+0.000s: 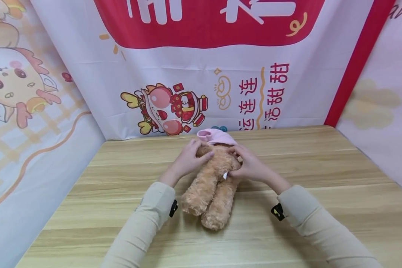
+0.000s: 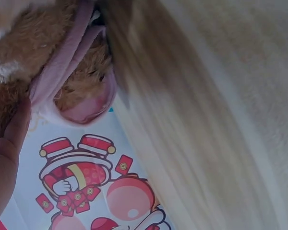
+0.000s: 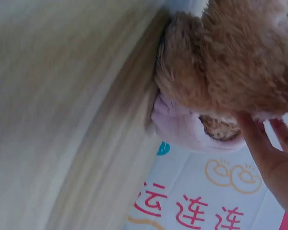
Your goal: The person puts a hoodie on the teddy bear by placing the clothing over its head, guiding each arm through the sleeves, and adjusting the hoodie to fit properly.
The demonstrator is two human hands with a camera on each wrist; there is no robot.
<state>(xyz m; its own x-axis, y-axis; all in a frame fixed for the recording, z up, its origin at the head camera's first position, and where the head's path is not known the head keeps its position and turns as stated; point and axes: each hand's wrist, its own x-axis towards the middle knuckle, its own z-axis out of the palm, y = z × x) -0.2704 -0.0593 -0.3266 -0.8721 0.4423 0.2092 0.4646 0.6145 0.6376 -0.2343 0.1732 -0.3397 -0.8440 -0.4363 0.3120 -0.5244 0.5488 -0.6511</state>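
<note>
A brown plush toy (image 1: 204, 190) lies on the wooden table with its two legs pointing toward me. Pink cloth (image 1: 222, 136), like a hat or hood, covers its far end, and the head is mostly hidden. My left hand (image 1: 191, 158) grips the toy's upper left side, thumb on top of the fur. On the opposite side, my right hand (image 1: 249, 165) holds the toy by its arm, near a small white tag (image 1: 225, 175). Brown fur shows through an opening in the pink cloth (image 2: 62, 72) in the left wrist view. In the right wrist view, fingers (image 3: 257, 136) press against the fur.
The wooden table (image 1: 120, 178) extends to both sides of the toy. Behind it hangs a printed white and red cloth (image 1: 204, 74), close to the far edge. More printed cloth (image 1: 26, 93) stands at the left. Black wrist mounts (image 1: 277, 212) sit by both sleeves.
</note>
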